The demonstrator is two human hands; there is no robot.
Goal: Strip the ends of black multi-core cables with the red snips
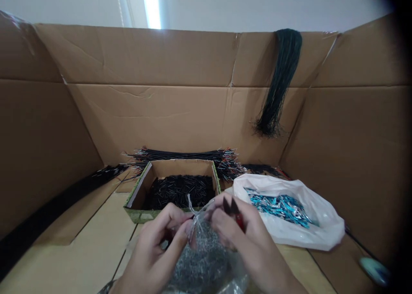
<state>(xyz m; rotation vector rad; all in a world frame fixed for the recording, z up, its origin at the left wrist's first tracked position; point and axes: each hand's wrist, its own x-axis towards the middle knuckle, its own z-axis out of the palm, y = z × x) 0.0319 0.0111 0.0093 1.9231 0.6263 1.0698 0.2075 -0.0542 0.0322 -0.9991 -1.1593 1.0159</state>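
In front of me a clear plastic bag [202, 259], full of many small greyish pieces that I cannot make out, has its neck gathered into a twist. My left hand [157, 242] pinches that twisted neck between thumb and fingers. On the other side my right hand [240, 229] is closed, its fingertips at the bag's neck and pulling a strand of plastic. Tucked in the same hand are small red-handled snips [234, 211], their dark blades apart and pointing up. The rest of the snips is hidden by the fingers.
Behind my hands stands a green-edged box [137, 216] of short black pieces. To its right lies a white plastic bag [325, 225] with blue packets. Bundled black wires [183, 154] lie behind. Dark green strands [283, 71] hang over the cardboard wall [144, 58].
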